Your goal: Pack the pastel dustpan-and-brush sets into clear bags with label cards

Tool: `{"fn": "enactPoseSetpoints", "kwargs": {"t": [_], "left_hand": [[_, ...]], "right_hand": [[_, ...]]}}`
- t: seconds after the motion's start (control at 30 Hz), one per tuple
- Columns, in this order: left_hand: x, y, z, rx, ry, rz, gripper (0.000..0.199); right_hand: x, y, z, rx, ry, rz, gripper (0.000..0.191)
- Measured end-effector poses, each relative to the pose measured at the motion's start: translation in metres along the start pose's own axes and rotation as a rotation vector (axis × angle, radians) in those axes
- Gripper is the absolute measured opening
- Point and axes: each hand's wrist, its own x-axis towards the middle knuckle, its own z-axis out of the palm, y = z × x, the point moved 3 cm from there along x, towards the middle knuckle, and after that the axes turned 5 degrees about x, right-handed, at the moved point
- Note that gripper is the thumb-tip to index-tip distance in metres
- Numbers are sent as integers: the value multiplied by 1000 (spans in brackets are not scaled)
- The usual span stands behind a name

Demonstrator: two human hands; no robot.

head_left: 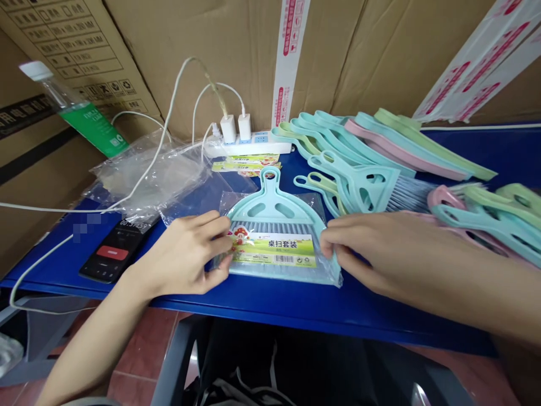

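A light blue dustpan and brush set (276,211) lies flat in a clear plastic bag, handle pointing away from me. A yellow-green printed label (291,251) shows across the brush bristles. At the left edge, my left hand (196,254) is closed, with bent fingers and thumb pinching the bag. My right hand (359,248) is closed on the opposite edge, fingers curled over the bag and pan side. The right fingertips are partly hidden. Just behind my right hand lie several loose brushes (372,189).
Stacked dustpans (338,141) in blue, green and pink lie at the back right, and more brush handles (494,208) at the right. Clear bags (152,175), a phone (112,254), a bottle (88,124) and spare labels (245,163) are leftward. Cables run from the power strip (257,144).
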Motion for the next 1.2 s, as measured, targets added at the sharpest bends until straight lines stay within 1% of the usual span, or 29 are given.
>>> {"fn": "enactPoseSetpoints", "kwargs": {"t": [0.07, 0.1, 0.23, 0.3, 0.4, 0.5, 0.57, 0.73, 0.93, 1.2], "left_hand": [[0, 2, 2, 60, 28, 19, 35], [0, 2, 3, 82, 36, 29, 35], [0, 3, 5, 91, 59, 67, 35], [0, 4, 5, 86, 72, 80, 36], [0, 5, 6, 57, 71, 107, 33], [-1, 7, 8, 10, 42, 162, 30], [-1, 7, 9, -5, 18, 178, 34], [1, 7, 11, -18, -22, 169, 39], [2, 9, 12, 31, -27, 187, 36], [4, 6, 8, 19, -9, 182, 39]], "right_hand": [[5, -4, 1, -22, -41, -43, 31], [8, -6, 2, -29, -37, -69, 32], [13, -15, 1, -70, 112, -169, 33], [14, -20, 0, -96, 138, -219, 30], [16, -26, 1, -90, 101, -281, 24], [17, -28, 6, -49, 68, -316, 31], [19, -28, 10, -46, 48, -316, 35], [21, -28, 16, -50, 26, -280, 38], [22, -26, 14, -38, 39, -250, 41], [17, -23, 10, 11, 32, -225, 41]]}}
